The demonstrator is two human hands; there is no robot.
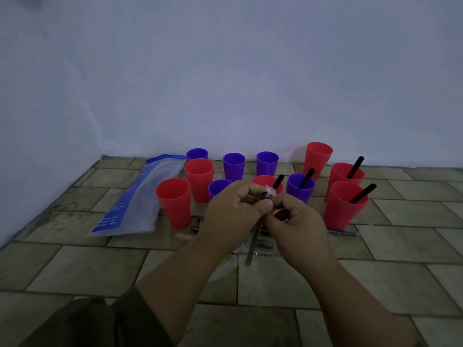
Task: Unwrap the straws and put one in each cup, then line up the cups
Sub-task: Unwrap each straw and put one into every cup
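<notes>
Sleeve [112,319]: dark, at the lower left edge, on the left forearm.
Floor [100,266]: tan tiles; it carries everything here.
Wrapped straw [252,242]: held above the floor between both hands, steeply tilted, with its lower end hanging free below them.
Left hand [234,209]: grip pinched on the straw's upper part, thumb pressed on top.
Right hand [298,221]: grip curled narrow on the same straw, touching the left thumb.
Wrapper tip [269,191]: crumpled clear film standing up just above the fingers.
Loose straws [343,232]: several lie flat on the floor under and beside the hands, apparently still wrapped.
Bag [140,199]: clear and blue plastic, lying flat left of the cups.
Near cups: one empty red cup [172,201] on the left; one red cup with a black straw [347,206] on the right.
Middle cups: a purple cup [300,187] and two red ones each hold a black straw; a red and a purple cup stand empty.
Far cups [233,165]: three purple cups and a tall red one stand near the wall, showing no straws.
</notes>
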